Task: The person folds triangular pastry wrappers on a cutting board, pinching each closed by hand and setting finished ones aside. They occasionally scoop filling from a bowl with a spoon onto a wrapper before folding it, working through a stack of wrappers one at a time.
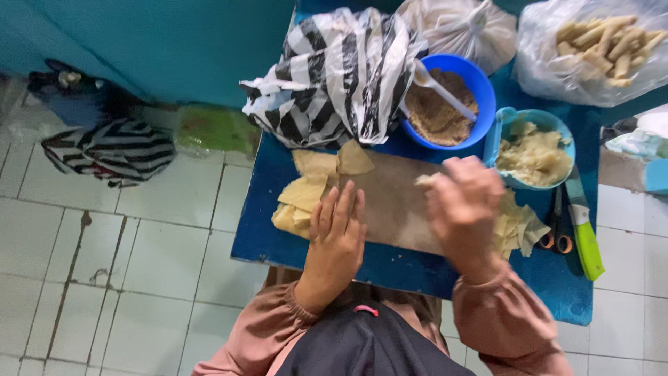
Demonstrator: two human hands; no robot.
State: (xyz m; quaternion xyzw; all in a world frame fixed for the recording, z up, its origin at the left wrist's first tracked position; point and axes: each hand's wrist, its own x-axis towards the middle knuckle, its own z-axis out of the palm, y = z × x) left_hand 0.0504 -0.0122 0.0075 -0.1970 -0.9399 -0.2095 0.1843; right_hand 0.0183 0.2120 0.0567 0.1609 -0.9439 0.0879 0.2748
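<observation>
Left hand (pixel 337 233) flat, fingers spread, on thin pale wrappers (pixel 306 195) by desk's (pixel 403 268) near-left edge; right hand (pixel 463 209) loosely curled, grip contents unclear, over brown board (pixel 393 202). Farther: lumpy paste tub (pixel 532 150), blue crumb bowl (pixel 449 101), striped bag (pixel 341 76).

Striped bag (pixel 341 69) at table's back, blue bowl (pixel 480 87) w/ brown crumbs & spoon (pixel 442 89) beside it, scissors (pixel 557 226) & green knife (pixel 584 233) at right edge.
</observation>
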